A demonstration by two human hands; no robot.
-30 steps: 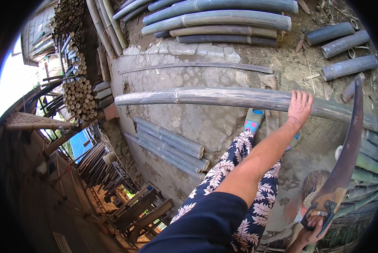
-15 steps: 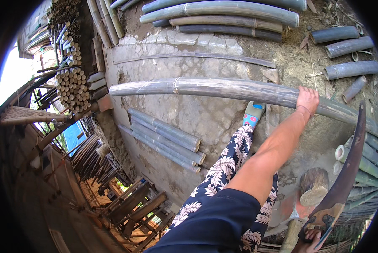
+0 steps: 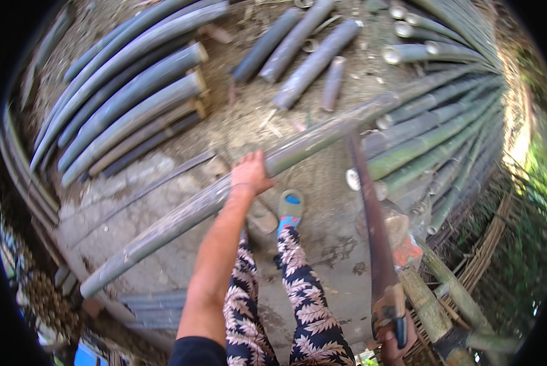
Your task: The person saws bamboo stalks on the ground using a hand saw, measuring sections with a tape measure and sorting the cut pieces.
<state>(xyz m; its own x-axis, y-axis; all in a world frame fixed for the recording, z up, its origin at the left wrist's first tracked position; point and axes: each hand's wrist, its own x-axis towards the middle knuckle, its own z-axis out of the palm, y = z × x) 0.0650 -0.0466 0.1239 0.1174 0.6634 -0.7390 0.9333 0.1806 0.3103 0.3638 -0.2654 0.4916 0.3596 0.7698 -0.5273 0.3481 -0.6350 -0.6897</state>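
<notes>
My left hand (image 3: 251,173) is closed over a long grey-green bamboo pole (image 3: 182,216), its fingers bent across the top. The pole slants from the lower left up to the far right, where it meets a heap of other poles. At the lower right my right hand (image 3: 400,343) grips the wooden handle of a handsaw (image 3: 377,244). The saw's long, brownish, toothed blade points away from me, its teeth facing left. Its tip appears close to the pole in the picture; I cannot tell whether they touch.
Cut bamboo lengths (image 3: 133,125) lie at the far left, and several short pieces (image 3: 316,64) at the far middle. Stacked green poles (image 3: 420,152) fan out on the right, near a wooden stump (image 3: 388,222). My sandalled foot (image 3: 291,204) stands just this side of the pole.
My view has swung to the right, bringing the pole heap into fuller sight. My left hand stays on the pole, and the handsaw remains in my right.
</notes>
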